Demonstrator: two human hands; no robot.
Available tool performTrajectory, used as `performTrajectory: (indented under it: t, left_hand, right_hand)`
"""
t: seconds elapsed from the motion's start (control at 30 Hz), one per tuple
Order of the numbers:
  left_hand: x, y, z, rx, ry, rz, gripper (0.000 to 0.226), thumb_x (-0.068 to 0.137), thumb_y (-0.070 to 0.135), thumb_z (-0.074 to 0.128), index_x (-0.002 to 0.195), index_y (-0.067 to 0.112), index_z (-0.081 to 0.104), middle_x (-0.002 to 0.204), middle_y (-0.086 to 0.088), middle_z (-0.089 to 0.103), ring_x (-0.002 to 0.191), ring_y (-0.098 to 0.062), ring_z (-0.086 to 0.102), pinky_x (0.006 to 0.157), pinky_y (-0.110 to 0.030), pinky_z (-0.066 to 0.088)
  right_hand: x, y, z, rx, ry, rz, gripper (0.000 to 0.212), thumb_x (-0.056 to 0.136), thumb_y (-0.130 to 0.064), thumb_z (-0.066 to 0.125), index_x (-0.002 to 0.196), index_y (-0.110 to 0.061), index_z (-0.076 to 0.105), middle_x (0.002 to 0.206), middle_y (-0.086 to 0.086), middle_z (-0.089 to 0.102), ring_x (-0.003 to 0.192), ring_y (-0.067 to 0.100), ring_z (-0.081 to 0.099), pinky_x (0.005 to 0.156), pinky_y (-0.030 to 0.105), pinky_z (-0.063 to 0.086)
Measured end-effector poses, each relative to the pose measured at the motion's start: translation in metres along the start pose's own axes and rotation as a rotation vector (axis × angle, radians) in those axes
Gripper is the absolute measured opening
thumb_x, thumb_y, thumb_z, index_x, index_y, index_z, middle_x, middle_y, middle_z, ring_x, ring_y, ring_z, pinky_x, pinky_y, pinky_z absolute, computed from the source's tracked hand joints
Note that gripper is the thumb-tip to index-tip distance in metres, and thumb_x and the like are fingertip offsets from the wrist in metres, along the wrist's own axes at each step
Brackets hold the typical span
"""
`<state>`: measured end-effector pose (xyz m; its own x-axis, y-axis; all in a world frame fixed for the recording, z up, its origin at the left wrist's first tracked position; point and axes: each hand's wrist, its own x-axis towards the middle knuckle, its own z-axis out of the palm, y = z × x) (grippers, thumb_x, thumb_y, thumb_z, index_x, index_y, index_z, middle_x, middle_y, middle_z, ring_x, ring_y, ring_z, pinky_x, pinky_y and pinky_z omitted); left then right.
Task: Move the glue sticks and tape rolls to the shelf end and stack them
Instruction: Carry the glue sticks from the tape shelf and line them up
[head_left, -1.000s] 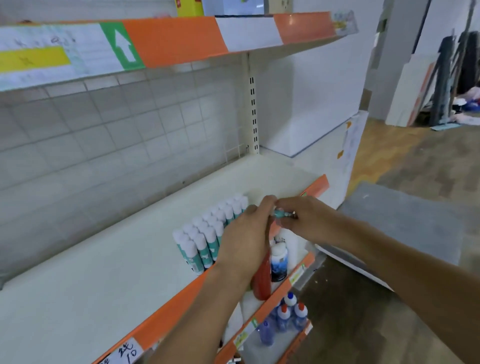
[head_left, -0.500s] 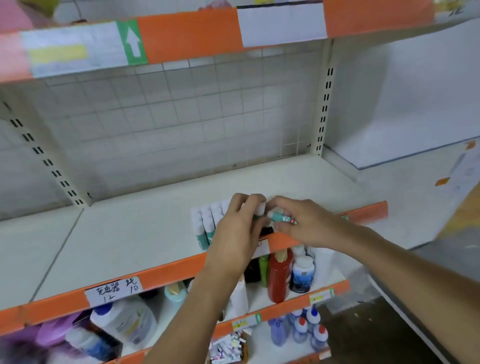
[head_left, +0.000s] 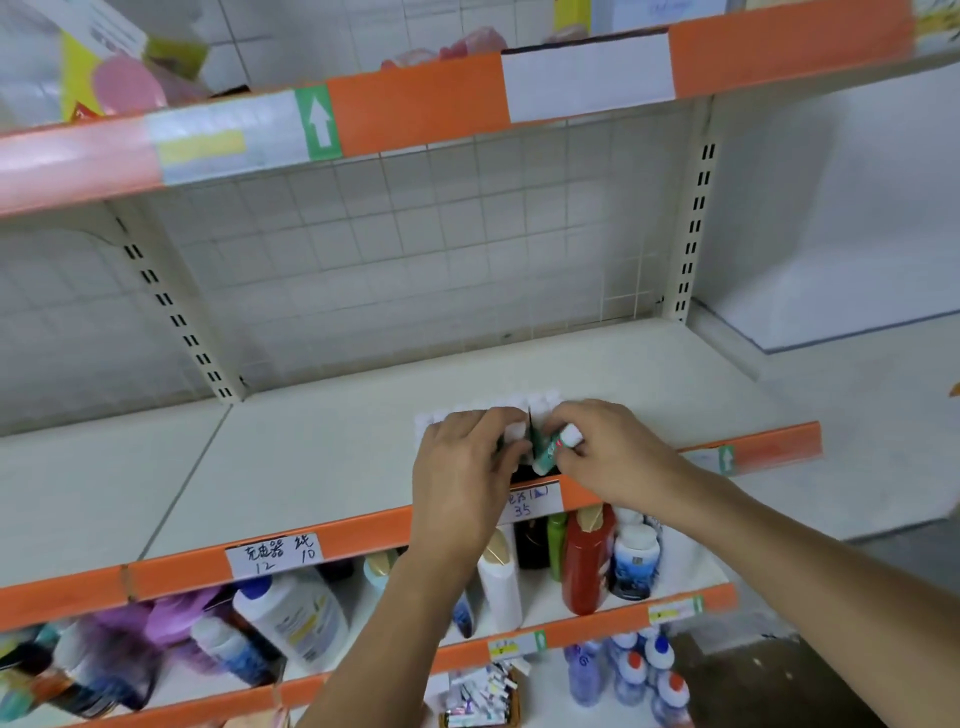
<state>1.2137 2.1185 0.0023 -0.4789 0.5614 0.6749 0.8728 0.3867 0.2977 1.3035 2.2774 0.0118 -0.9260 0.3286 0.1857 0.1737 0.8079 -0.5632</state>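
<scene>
On the cream shelf (head_left: 311, 467) I see my right hand (head_left: 613, 457) pinching 1 tilted glue stick (head_left: 556, 447) (white cap up-right) near the front edge, while my left hand (head_left: 462, 467) curls its fingers on the standing glue sticks (head_left: 540, 402) just behind.

I am standing in a shop, at a run of cream metal shelving (head_left: 322, 462) with slotted uprights (head_left: 693, 228) and a wire grid back. Orange price strips (head_left: 415, 111) edge every shelf, and handwritten price labels (head_left: 274, 555) are stuck on the near one. Below it stand bottles of toiletries (head_left: 587, 561), with small glue bottles (head_left: 631, 670) lower down.
</scene>
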Motion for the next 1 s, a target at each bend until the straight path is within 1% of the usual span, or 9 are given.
performTrajectory:
  t: [0.13,0.27,0.37,0.47,0.57,0.67,0.77,0.9,1.0]
  left_hand:
    - [-0.004,-0.010,0.010,0.087,0.019,-0.001,0.019,0.080,0.023,0.077,0.097,0.027,0.069,0.089,0.010,0.068,0.098,-0.016,0.058,0.083,-0.023,0.032]
    - [-0.009,-0.017,0.016,0.064,0.026,0.014,0.015,0.083,0.026,0.068,0.098,0.028,0.069,0.098,0.013,0.068,0.101,-0.016,0.056,0.085,-0.023,0.034]
    - [-0.011,-0.021,0.017,0.054,0.075,0.054,0.018,0.085,0.022,0.067,0.103,0.024,0.071,0.110,0.008,0.066,0.102,-0.018,0.055,0.085,-0.029,0.042]
    - [-0.012,-0.023,0.016,0.082,0.096,0.062,0.018,0.085,0.021,0.069,0.103,0.025,0.071,0.110,0.008,0.066,0.103,-0.020,0.055,0.083,-0.032,0.043]
    - [-0.012,-0.025,0.017,0.099,0.086,0.046,0.018,0.085,0.023,0.070,0.102,0.026,0.074,0.109,0.012,0.067,0.104,-0.019,0.055,0.083,-0.030,0.042]
    - [-0.011,-0.026,0.018,0.123,0.081,0.023,0.015,0.085,0.025,0.069,0.099,0.026,0.075,0.107,0.015,0.068,0.105,-0.017,0.053,0.084,-0.027,0.037]
    - [-0.009,-0.024,0.018,0.124,0.062,0.008,0.016,0.085,0.026,0.067,0.099,0.027,0.075,0.107,0.016,0.068,0.105,-0.017,0.052,0.084,-0.027,0.036]
    - [-0.011,-0.023,0.016,0.115,0.034,-0.016,0.019,0.086,0.026,0.064,0.102,0.028,0.074,0.111,0.016,0.068,0.106,-0.019,0.054,0.085,-0.029,0.037]
    - [-0.012,-0.022,0.015,0.115,0.012,-0.020,0.019,0.086,0.025,0.066,0.103,0.028,0.074,0.113,0.015,0.067,0.107,-0.019,0.054,0.086,-0.029,0.037]
  right_hand:
    - [0.003,-0.004,0.005,0.021,0.099,0.019,0.029,0.087,-0.019,0.071,0.107,-0.022,0.051,0.092,-0.003,0.060,0.076,0.014,0.061,0.068,0.029,0.050]
    - [0.008,-0.007,0.011,0.032,0.162,-0.012,0.030,0.083,-0.017,0.077,0.097,-0.024,0.051,0.080,-0.005,0.064,0.068,0.011,0.063,0.062,0.031,0.052]
    - [0.008,-0.008,0.017,0.062,0.186,-0.073,0.026,0.081,-0.017,0.078,0.097,-0.026,0.059,0.084,-0.005,0.065,0.070,0.011,0.063,0.067,0.037,0.055]
    - [0.007,-0.010,0.023,0.067,0.236,-0.105,0.026,0.084,-0.017,0.075,0.108,-0.024,0.068,0.095,-0.002,0.063,0.076,0.015,0.066,0.074,0.039,0.056]
    - [0.006,-0.013,0.026,0.088,0.267,-0.115,0.033,0.086,-0.017,0.072,0.117,-0.021,0.065,0.099,0.002,0.066,0.078,0.018,0.067,0.075,0.040,0.057]
    - [0.003,-0.011,0.028,0.065,0.262,-0.119,0.029,0.086,-0.017,0.073,0.110,-0.021,0.058,0.092,0.004,0.066,0.076,0.020,0.065,0.070,0.041,0.057]
    - [0.001,-0.010,0.030,0.048,0.288,-0.121,0.021,0.086,-0.015,0.075,0.100,-0.018,0.060,0.086,0.004,0.064,0.073,0.022,0.066,0.066,0.042,0.057]
    - [-0.001,-0.014,0.033,0.040,0.252,-0.147,0.014,0.087,-0.006,0.068,0.098,-0.015,0.066,0.091,0.002,0.058,0.076,0.021,0.062,0.068,0.044,0.055]
    - [-0.002,-0.018,0.033,0.002,0.240,-0.134,0.020,0.086,0.004,0.059,0.098,-0.011,0.066,0.092,0.004,0.055,0.078,0.023,0.059,0.070,0.045,0.052]
